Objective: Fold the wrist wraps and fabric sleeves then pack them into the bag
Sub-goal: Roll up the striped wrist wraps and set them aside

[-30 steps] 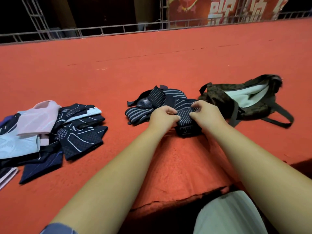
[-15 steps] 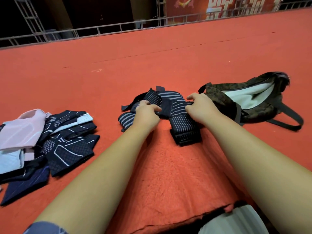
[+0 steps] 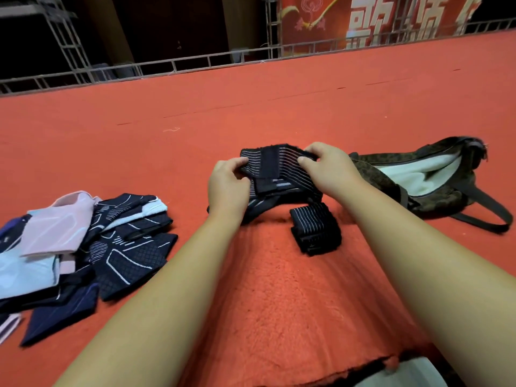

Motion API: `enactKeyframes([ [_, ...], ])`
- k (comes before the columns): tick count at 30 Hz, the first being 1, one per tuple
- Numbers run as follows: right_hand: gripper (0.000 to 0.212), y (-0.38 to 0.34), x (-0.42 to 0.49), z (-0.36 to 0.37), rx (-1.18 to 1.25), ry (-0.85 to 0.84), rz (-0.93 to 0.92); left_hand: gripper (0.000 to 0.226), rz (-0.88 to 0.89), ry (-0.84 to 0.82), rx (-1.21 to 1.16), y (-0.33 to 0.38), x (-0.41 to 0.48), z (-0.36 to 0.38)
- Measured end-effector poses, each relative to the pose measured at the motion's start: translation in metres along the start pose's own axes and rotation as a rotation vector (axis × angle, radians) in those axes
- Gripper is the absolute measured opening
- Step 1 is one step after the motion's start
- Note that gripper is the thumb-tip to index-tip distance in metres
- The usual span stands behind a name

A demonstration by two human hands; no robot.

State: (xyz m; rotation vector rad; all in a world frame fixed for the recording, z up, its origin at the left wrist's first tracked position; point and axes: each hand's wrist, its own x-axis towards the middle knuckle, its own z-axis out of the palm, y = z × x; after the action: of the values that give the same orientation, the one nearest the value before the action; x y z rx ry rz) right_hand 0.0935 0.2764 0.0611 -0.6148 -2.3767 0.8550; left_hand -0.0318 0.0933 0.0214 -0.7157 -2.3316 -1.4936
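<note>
Both hands hold a black wrist wrap with thin white stripes (image 3: 276,166) raised a little above the red carpet. My left hand (image 3: 227,185) pinches its left end and my right hand (image 3: 325,166) grips its right end. Under them lie more striped wraps (image 3: 259,208), partly hidden by my left hand. A folded wrist wrap (image 3: 315,227) rests on the carpet just in front of my right wrist. The camouflage bag (image 3: 435,177) lies open to the right, its white lining showing. A pile of fabric sleeves (image 3: 83,236), pink, pale blue and dark patterned, sits at the left.
The red carpet (image 3: 251,113) stretches far ahead to a metal rail (image 3: 195,60) with a red banner behind it. The carpet's front edge (image 3: 279,370) runs close below my forearms, with pale cloth at the bottom right corner.
My hands left the folded wrap on the carpet, reached back to the striped heap and lifted another wrap up between them.
</note>
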Motion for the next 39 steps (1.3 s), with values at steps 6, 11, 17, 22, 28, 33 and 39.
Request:
enactKeyframes([
  [6,0.011,-0.063,-0.011,-0.008,0.330,-0.054,0.006,0.033,-0.138,-0.039,-0.281,0.014,0.006,-0.051],
  [11,0.014,-0.111,-0.027,-0.001,0.576,-0.126,0.074,0.057,-0.200,-0.116,-0.463,0.018,-0.002,-0.102],
  [17,0.022,-0.133,-0.057,0.027,0.634,-0.491,0.434,0.042,-0.273,-0.092,-0.483,0.009,-0.025,-0.150],
  [22,0.028,-0.128,-0.089,0.063,0.244,-0.750,0.248,0.027,-0.402,-0.200,-0.390,0.003,-0.043,-0.175],
  [28,0.028,-0.136,-0.111,0.095,0.497,-0.643,0.111,0.038,-0.387,-0.249,-0.227,-0.006,-0.052,-0.191],
  [33,0.011,-0.130,-0.113,0.110,0.546,-0.503,0.137,0.039,-0.497,-0.402,-0.463,-0.021,-0.055,-0.200],
  [39,0.016,-0.129,-0.109,0.116,0.810,-0.451,0.300,0.012,-0.628,-0.372,-0.660,-0.039,-0.072,-0.194],
])
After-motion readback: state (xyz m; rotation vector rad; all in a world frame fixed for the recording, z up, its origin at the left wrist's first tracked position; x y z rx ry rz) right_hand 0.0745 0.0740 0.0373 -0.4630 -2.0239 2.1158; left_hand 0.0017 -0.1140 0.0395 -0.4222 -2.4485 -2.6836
